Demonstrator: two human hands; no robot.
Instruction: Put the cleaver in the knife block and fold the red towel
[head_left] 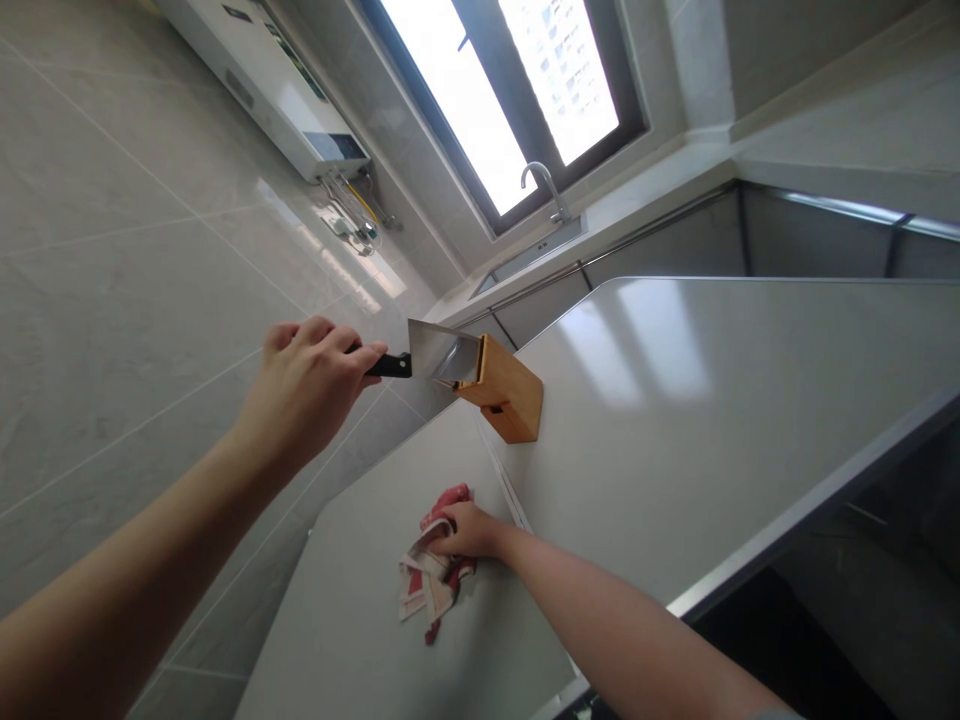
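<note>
My left hand (307, 385) grips the black handle of a cleaver (435, 352). Its wide steel blade is partly inside the slot of a wooden knife block (508, 390) that stands on the white countertop (675, 420). My right hand (466, 530) rests on a red and white cloth (429, 580), pressing it against a lower white surface in front of the block.
A sink with a curved tap (546, 190) lies under the bright window at the back. A white water heater (270, 85) hangs on the tiled wall. The countertop's front edge runs along the right, with dark space below it.
</note>
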